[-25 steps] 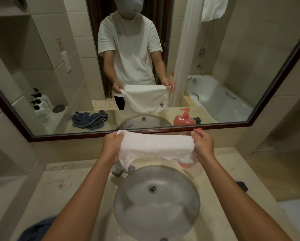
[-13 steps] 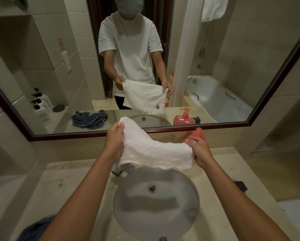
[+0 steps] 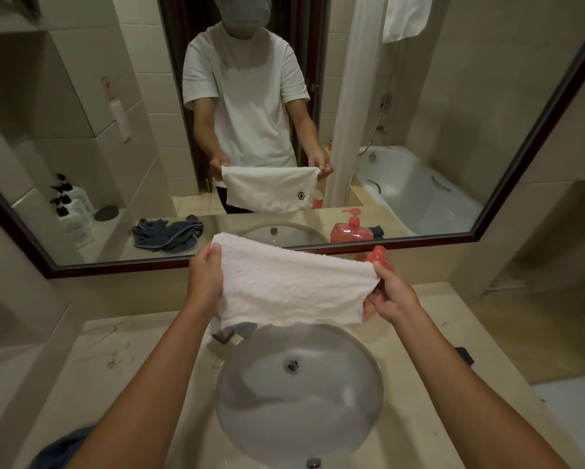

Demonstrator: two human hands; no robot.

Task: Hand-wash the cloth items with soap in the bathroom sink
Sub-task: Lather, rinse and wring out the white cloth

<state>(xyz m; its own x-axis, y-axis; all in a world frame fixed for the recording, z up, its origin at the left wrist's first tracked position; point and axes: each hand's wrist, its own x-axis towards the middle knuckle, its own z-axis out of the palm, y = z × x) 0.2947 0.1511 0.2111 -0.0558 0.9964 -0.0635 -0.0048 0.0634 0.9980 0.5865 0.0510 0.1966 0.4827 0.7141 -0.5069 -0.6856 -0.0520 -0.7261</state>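
Holding the white towel (image 3: 294, 286) stretched above the sink (image 3: 299, 390), the person does best to lower it into the basin beneath the fingers, wet it through, then reach for soap. The red soap bottle (image 3: 379, 257) stands on the desk (image 3: 430, 333) just behind the right hand (image 3: 391, 299). The left hand (image 3: 205, 275) has its fingers curled closed round one top corner; the right pinches the opposite edge. A dark blue cloth (image 3: 59, 450) lies on the desk, well below and left of the left fingers.
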